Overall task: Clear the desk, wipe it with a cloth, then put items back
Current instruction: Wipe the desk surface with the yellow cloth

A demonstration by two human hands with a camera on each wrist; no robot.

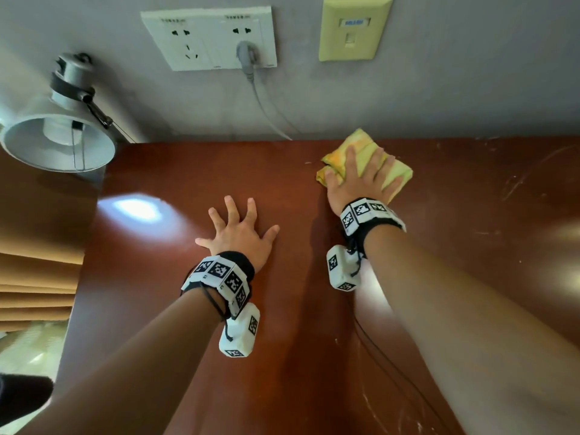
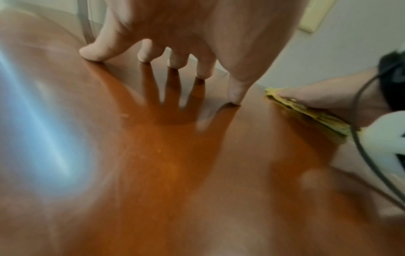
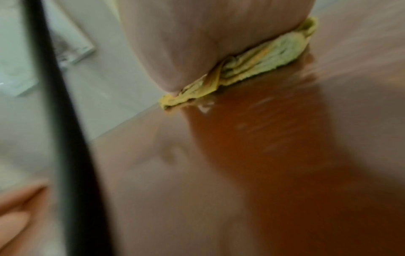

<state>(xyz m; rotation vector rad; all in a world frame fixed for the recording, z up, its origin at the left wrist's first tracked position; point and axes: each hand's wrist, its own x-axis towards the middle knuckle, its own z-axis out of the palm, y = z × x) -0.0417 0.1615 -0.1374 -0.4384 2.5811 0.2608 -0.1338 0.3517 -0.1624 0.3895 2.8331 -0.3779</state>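
A folded yellow-green cloth (image 1: pixel 395 172) lies on the reddish-brown desk (image 1: pixel 157 277) near its back edge, right of centre. My right hand (image 1: pixel 361 177) presses flat on it, fingers straight and spread. The right wrist view shows the palm on the cloth (image 3: pixel 263 64). My left hand (image 1: pixel 238 230) rests on the bare desk in the middle, fingers spread, with its fingertips (image 2: pixel 94 53) touching the wood. The left wrist view also catches the cloth (image 2: pixel 311 114) under the right hand.
A grey desk lamp (image 1: pixel 59 133) hangs over the desk's back left corner. On the wall behind are a white socket panel (image 1: pixel 210 39) with a grey plug and cable (image 1: pixel 251 67), and a yellow wall plate (image 1: pixel 351 29). Scratches mark the desk's right side.
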